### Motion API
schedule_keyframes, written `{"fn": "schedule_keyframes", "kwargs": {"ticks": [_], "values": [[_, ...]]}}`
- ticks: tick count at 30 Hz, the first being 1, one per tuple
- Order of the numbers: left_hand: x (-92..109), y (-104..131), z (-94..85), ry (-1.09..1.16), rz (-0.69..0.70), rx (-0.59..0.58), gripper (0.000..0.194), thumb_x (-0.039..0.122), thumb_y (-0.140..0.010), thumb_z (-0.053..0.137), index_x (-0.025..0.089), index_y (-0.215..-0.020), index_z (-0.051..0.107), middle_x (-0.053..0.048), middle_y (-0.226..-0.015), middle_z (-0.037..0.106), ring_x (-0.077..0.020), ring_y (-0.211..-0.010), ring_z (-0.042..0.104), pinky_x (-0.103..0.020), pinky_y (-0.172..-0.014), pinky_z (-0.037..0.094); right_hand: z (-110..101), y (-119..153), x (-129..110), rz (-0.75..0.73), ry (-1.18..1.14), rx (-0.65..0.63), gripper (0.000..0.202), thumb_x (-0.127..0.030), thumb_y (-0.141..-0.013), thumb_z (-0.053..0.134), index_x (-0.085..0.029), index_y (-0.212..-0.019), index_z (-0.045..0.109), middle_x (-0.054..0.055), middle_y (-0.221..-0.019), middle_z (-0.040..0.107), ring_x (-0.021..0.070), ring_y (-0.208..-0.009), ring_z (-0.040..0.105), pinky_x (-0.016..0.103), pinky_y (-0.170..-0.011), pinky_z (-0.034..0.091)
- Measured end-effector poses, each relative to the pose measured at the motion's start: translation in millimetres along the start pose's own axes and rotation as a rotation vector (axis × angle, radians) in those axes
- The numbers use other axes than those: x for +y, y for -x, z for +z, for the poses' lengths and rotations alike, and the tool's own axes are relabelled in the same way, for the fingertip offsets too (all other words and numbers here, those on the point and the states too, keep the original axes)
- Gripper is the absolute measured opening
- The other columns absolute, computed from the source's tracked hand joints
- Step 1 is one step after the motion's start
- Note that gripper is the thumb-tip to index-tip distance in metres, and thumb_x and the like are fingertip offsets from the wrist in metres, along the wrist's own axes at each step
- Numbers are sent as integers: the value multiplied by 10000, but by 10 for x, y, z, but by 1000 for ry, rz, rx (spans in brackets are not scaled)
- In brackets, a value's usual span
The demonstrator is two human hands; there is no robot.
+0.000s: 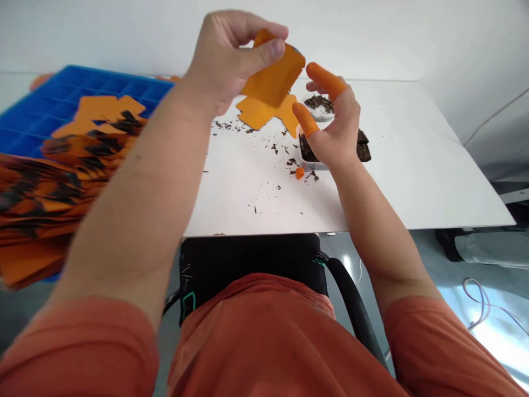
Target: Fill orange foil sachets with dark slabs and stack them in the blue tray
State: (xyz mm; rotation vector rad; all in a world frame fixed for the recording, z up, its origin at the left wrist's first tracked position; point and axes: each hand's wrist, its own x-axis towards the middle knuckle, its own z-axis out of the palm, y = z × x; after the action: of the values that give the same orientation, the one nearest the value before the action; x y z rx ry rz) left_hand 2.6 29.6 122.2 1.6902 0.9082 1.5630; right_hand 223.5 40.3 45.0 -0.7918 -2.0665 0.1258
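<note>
My left hand [235,55] pinches an orange flat sheet [276,74] between thumb and fingers, held up above the table. Just right of it, apart from the sheet, my right hand [336,121] is open, with orange finger cots [324,80] on thumb and index finger. Beneath the sheet lies an orange cut-out piece [258,113] with several flaps. Behind my right hand stands a white container of dark brown strips [362,146], partly hidden by the hand. Farther back, a small white dish [320,113] holds dark flakes.
A blue compartment tray [25,118] at left bears a thick stack of orange pieces with dark strips [49,204]. Dark crumbs [276,149] and a small orange scrap [300,173] lie on the white table [413,182]. Behind me is a black chair; another person's leg [491,249] shows at right.
</note>
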Motion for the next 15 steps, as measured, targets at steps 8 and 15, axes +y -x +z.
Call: {"fn": "schedule_keyframes", "kwargs": {"ticks": [8,15], "values": [[884,76,-200,-613,6,-173,707,608,-680,968,57,-1098,823,-7,-903,718,-231,-951,714,-583,-1010,536,-1,2,-190,115,-462,-66,802,-903,-901,509,-314,-1436,606,79,-1289,730,308,-1285,660,589,-1242,484],[742,480,-55,-632,451,106,487,582,-822,880,157,-796,643,9,-823,567,-83,-759,534,-262,-652,425,-91,16,-465,290,-1120,-334,608,-781,-774,793,-308,-1152,737,22,-1181,781,220,-1150,707,399,-1065,611]]}}
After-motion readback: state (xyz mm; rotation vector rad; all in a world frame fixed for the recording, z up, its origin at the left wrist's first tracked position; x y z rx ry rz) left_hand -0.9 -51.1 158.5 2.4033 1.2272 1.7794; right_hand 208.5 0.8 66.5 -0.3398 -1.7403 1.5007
